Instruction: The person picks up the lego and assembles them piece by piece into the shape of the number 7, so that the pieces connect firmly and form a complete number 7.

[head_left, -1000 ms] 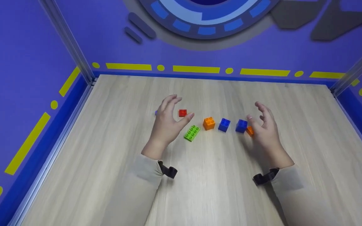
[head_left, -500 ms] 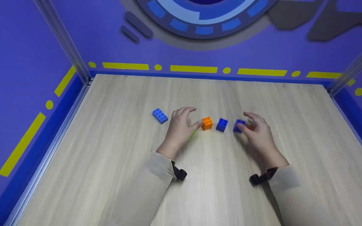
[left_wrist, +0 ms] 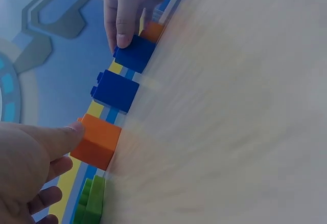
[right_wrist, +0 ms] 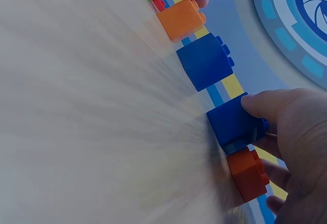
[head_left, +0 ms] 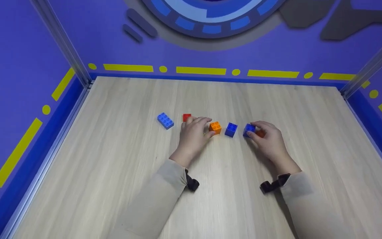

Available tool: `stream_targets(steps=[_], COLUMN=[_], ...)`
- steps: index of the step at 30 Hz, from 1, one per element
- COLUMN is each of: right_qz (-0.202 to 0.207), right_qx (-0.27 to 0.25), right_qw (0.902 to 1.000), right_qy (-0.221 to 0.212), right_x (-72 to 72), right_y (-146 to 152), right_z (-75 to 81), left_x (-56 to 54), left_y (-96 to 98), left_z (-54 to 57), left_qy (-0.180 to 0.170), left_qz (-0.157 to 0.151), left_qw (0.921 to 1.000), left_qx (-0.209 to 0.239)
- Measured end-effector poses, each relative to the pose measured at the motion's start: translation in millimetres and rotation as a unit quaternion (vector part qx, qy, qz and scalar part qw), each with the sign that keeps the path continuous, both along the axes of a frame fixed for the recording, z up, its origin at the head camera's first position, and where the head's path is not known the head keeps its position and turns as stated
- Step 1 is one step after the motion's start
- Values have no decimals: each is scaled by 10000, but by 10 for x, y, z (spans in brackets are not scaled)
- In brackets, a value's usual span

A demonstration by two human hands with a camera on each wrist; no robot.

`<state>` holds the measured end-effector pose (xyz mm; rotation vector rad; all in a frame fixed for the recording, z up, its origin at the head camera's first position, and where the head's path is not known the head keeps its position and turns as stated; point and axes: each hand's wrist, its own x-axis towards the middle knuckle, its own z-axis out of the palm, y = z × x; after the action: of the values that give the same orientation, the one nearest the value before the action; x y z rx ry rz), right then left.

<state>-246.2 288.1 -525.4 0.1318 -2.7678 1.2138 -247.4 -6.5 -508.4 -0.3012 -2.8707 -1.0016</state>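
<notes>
My left hand [head_left: 192,136] pinches an orange toy building brick [head_left: 215,128], thumb on its near side and a finger behind. To the right, my right hand [head_left: 271,141] grips a dark blue brick [right_wrist: 232,124] between thumb and fingers. Both bricks stand on the table, studs up. A second dark blue brick [head_left: 231,129] stands between the two hands, apart from both. A darker orange brick [right_wrist: 248,175] sits right beside the gripped blue one, partly under the right hand. The left hand mostly hides a green brick [left_wrist: 93,201] from the head view.
Farther left on the wooden table [head_left: 230,199] lie a lighter blue long brick [head_left: 165,120] and a small red brick [head_left: 186,117], partly behind the left hand. Blue-purple panels [head_left: 111,33] with yellow marks wall the table at the back and sides.
My left hand has moved right, past the red and green bricks, and takes hold of the orange brick. My right hand has moved slightly left and closed round the dark blue brick.
</notes>
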Motion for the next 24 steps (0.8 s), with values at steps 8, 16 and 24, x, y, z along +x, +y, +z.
stream_targets(steps=[8, 16, 24], right_qz=[9, -3, 17], right_qx=[-6, 189, 197], right_qw=[10000, 9998, 9998], right_qy=[-22, 49, 13], right_x=[0, 9, 13], right_y=[0, -2, 5], right_z=[7, 3, -1], left_x=[-12, -30, -22], left_y=[35, 33, 40], left_z=[-28, -43, -61], left_qy=[175, 285, 163], left_qz=[95, 25, -11], left_qw=[9996, 9995, 9998], left_qx=[-189, -147, -111])
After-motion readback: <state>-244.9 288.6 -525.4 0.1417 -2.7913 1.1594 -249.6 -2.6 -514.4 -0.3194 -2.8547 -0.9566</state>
